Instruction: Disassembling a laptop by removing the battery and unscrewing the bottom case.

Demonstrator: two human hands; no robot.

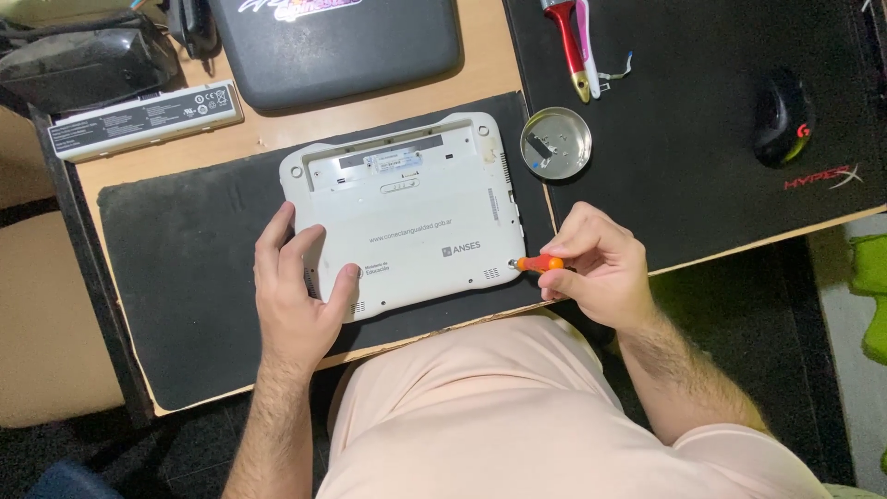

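A small white laptop lies bottom side up on a black mat, with its battery bay empty along the far edge. My left hand rests on its near left corner, fingers spread over the case. My right hand grips a small orange-handled screwdriver, whose tip touches the laptop's near right corner.
A round metal dish with small parts sits just beyond the laptop's right side. A white battery pack lies at the far left, a dark case behind. On the large black pad to the right are a red-handled tool and a black mouse.
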